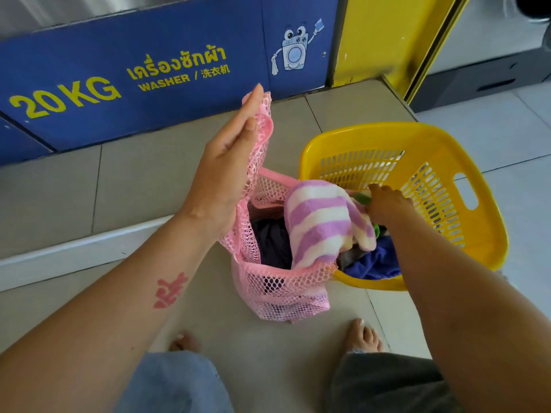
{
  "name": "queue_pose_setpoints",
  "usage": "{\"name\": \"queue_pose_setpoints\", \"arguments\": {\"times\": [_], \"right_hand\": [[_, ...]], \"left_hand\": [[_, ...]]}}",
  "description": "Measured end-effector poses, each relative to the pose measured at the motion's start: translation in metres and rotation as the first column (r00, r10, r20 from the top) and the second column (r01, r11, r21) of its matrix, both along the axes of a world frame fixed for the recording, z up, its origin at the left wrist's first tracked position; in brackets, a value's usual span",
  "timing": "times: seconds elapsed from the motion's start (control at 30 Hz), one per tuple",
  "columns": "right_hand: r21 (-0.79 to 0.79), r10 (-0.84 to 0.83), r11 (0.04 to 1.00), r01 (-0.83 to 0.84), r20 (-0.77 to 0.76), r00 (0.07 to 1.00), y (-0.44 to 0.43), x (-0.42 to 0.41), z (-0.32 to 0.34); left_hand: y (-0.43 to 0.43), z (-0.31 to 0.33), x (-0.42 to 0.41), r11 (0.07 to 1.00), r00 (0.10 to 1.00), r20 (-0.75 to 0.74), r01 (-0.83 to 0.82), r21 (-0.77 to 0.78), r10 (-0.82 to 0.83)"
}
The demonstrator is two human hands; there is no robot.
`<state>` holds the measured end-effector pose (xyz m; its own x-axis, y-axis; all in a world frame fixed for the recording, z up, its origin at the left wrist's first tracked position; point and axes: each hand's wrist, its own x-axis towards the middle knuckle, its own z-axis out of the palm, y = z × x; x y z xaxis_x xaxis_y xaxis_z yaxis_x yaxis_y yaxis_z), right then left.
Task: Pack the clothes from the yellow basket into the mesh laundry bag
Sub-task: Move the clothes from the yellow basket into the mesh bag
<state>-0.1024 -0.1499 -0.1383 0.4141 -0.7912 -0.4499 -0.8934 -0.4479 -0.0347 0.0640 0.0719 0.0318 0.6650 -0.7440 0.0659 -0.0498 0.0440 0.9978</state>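
Pink mesh bag [283, 289] gapes; striped towel [320, 222] drapes its rim.

A self-service laundrette: blue machine panel [134, 81] lettered "20KG WASHER" with a cartoon washing machine [293, 52], steel machine fronts above, tiled floor [149, 180].
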Motion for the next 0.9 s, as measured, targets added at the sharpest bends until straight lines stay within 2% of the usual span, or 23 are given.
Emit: {"name": "queue_pose_setpoints", "arguments": {"times": [0.07, 0.17, 0.27, 0.33, 0.43, 0.57, 0.7, 0.77, 0.9], "right_hand": [[0.025, -0.063, 0.998, 0.063, -0.007, 0.998, 0.0, 0.002, -0.01], [0.153, -0.215, 0.964, 0.22, -0.044, 0.976, -0.002, 0.005, -0.015], [0.27, -0.171, 0.941, 0.203, -0.137, 0.976, -0.012, 0.006, -0.023], [0.245, -0.185, 0.947, 0.21, -0.121, 0.975, -0.012, 0.007, -0.017], [0.11, -0.283, 0.952, 0.286, -0.05, 0.958, -0.004, 0.006, 0.007], [-0.025, -0.343, 0.937, 0.349, 0.127, 0.931, 0.002, -0.004, 0.038], [-0.193, -0.324, 0.885, 0.424, 0.397, 0.859, 0.022, -0.013, 0.079], [-0.221, -0.304, 0.836, 0.503, 0.576, 0.759, 0.032, -0.014, 0.102], [-0.167, -0.19, 0.779, 0.605, 0.856, 0.481, 0.046, -0.013, 0.142]], "left_hand": [[-0.004, -0.003, 0.001, 1.0, 1.0, -0.016, -0.006, 0.0, 0.006], [-0.008, -0.005, 0.001, 1.0, 1.0, -0.022, -0.007, 0.0, 0.007], [-0.01, -0.008, 0.001, 1.0, 1.0, -0.005, 0.002, 0.011, -0.002], [-0.01, -0.008, 0.0, 1.0, 1.0, -0.004, 0.011, 0.012, -0.011], [-0.007, -0.005, -0.001, 1.0, 1.0, -0.013, 0.011, 0.004, -0.011], [0.001, -0.001, 0.0, 1.0, 1.0, 0.016, -0.007, 0.012, 0.007], [0.009, 0.002, -0.002, 1.0, 0.999, 0.051, -0.002, 0.016, 0.001], [0.014, 0.004, -0.002, 1.0, 0.998, 0.056, 0.001, 0.016, -0.002], [0.022, 0.008, -0.007, 1.0, 0.999, 0.053, 0.005, 0.031, -0.007]]}}
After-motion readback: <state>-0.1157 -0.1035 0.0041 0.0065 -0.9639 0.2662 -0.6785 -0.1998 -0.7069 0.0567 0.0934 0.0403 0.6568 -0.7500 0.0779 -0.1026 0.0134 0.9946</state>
